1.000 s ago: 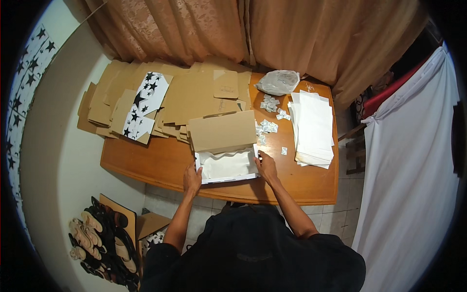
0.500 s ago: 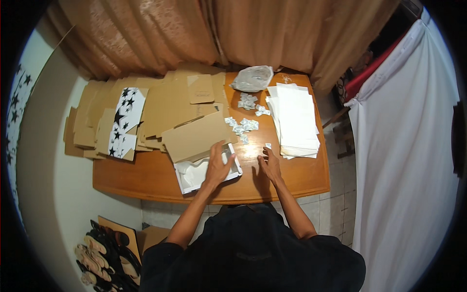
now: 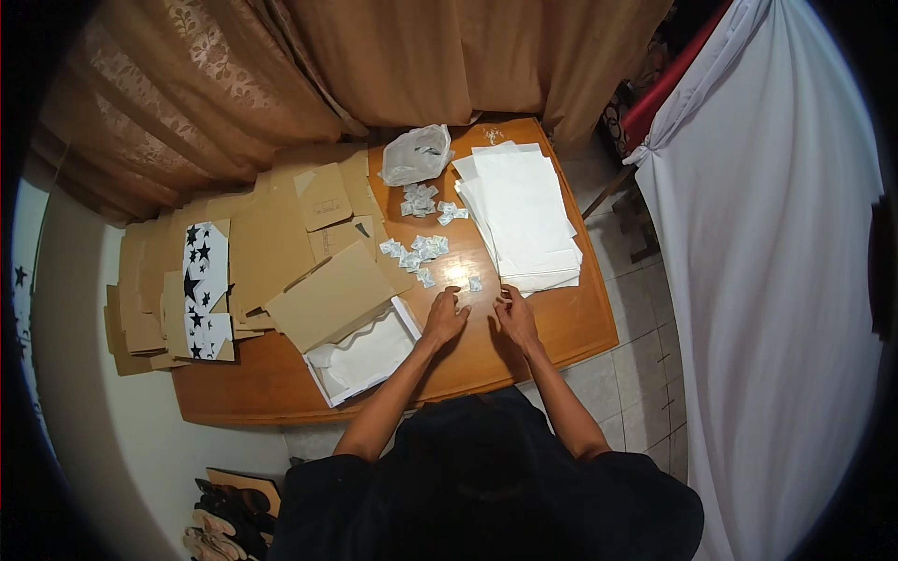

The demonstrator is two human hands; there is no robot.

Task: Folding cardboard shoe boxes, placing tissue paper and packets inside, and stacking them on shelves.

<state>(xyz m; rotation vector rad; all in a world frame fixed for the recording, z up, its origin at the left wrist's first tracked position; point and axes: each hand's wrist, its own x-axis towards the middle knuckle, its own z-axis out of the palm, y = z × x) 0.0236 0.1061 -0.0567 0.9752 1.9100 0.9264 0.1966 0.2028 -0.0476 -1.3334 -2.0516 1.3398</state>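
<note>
While a square sachet lies flat, left hand left of it, fingers parted, empty, right hand right, fingers curled, hold unclear

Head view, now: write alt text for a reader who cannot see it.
A person's left hand and right hand are close to a small packet on a wooden table. An open, white-lined box sits to their left, with stacked white sheets beyond the right hand.

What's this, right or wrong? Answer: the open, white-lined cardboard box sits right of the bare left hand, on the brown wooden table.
The side is wrong: the head view shows the open, white-lined cardboard box left of the bare left hand, on the brown wooden table.
</note>
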